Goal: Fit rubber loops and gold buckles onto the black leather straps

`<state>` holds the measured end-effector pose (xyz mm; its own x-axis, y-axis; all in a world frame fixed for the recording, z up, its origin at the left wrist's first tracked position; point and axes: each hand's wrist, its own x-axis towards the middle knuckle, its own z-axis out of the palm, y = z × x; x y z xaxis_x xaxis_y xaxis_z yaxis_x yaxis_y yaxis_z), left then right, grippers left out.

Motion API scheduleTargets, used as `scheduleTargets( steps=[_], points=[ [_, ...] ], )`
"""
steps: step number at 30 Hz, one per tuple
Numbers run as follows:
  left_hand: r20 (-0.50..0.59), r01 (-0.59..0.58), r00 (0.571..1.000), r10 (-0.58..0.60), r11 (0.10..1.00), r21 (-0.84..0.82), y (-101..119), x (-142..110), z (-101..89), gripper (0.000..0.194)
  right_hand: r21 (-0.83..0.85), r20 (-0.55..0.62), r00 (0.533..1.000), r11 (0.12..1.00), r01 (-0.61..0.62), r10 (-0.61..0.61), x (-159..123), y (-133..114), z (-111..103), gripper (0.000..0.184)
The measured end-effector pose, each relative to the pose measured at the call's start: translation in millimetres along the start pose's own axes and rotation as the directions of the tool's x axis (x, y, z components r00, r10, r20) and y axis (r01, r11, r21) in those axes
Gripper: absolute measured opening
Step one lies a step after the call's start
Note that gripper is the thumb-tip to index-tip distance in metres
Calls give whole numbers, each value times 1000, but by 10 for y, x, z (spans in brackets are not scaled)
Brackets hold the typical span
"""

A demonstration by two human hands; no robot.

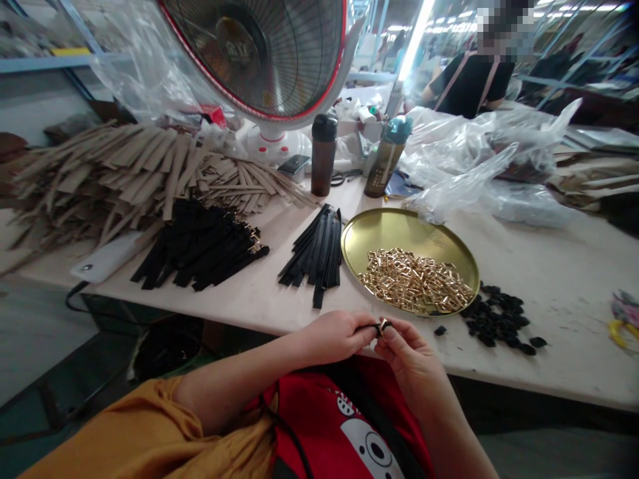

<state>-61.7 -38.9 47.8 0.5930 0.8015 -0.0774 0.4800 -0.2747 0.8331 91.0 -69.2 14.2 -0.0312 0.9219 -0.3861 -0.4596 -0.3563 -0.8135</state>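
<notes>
At the table's front edge my two hands meet, fingers pinched. My left hand [344, 337] grips the end of a black strap [369, 326]. My right hand [407, 350] holds a small gold buckle [383, 326] at that strap end; the fingers partly hide how the two fit together. Just beyond them stands a round gold tray [369, 229] with a heap of gold buckles [414, 279] in it. Loose black straps [317, 253] lie left of the tray. Farther left is a pile of black straps with gold buckles at their ends [200, 246]. Small black pieces [499, 316] are scattered right of the tray.
A heater-like fan [269, 53] stands at the back, with a dark bottle [324, 156] and a teal-capped bottle [387, 159] before it. Beige strips [114, 173] are heaped at left beside a white handled tool [107, 256]. Yellow-handled pliers [624, 326] lie at far right. Behind is a person [469, 80].
</notes>
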Motion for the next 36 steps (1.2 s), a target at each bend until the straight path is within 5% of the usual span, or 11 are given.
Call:
scheduleTargets(
  steps=[10,16,19,23,29,33,36],
  points=[
    [85,121,990,-113,988,-97,28,-50,-35,22,-62,-182,969,985,158,-167,19,-65,-55,17],
    [112,190,981,-160,914,-359,-35,-20,41,25,-163,-48,994,983,89,-98,-13,89,11,29],
    [148,241,970,-194,858,-454,-103,8,84,27,-227,-70,993,971,78,-96,-48,122,0,27],
    [182,274,961,-209,819,-504,-147,25,91,24,-293,-125,988,955,51,-91,-52,109,-37,24],
    [183,277,960,-213,827,-489,-138,26,93,18,-176,-41,998,984,36,-44,-23,93,-20,27],
    [150,273,962,-230,862,-427,-136,14,109,17,-527,-55,970,832,175,-238,-59,66,-2,24],
    [90,252,968,-236,875,-413,-108,-4,124,20,-620,-22,930,734,276,-368,-73,45,9,22]
  ],
)
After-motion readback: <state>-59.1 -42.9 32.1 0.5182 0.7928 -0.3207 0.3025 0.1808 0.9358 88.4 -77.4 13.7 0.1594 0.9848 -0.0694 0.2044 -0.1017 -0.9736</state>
